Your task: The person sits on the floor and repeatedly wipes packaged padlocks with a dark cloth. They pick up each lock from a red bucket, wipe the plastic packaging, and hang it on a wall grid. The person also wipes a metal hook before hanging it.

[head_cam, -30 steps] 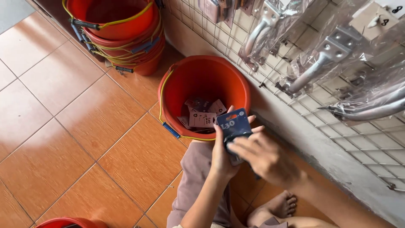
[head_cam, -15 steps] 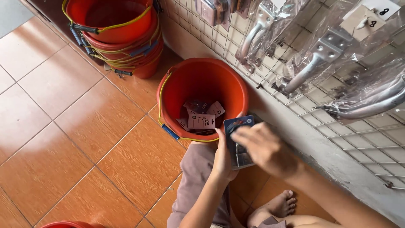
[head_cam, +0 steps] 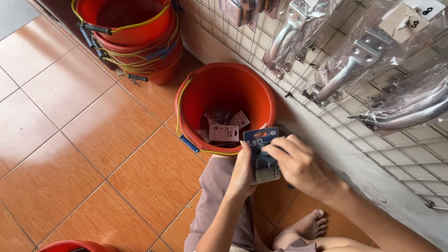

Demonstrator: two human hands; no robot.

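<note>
Both hands are on a small carded packet (head_cam: 262, 156) with a dark blue top, held up just over the near rim of the orange bucket (head_cam: 196, 100). The left hand (head_cam: 242, 172) has it from the left side, thumb up along the packet's edge and fingers closed around the back. The right hand (head_cam: 301, 163) comes in from the right with its fingertips (head_cam: 273, 150) pinched together on the front of the packet.

Down in the bucket there's a little pile of similar packets (head_cam: 223, 128), mostly white cards. The bucket sits on the tiled floor (head_cam: 84, 154) right against the wire rack (head_cam: 373, 121), which has bagged metal handles (head_cam: 354, 60) hanging on it. A stack of orange buckets (head_cam: 133, 42) stands at the far edge of the floor.
</note>
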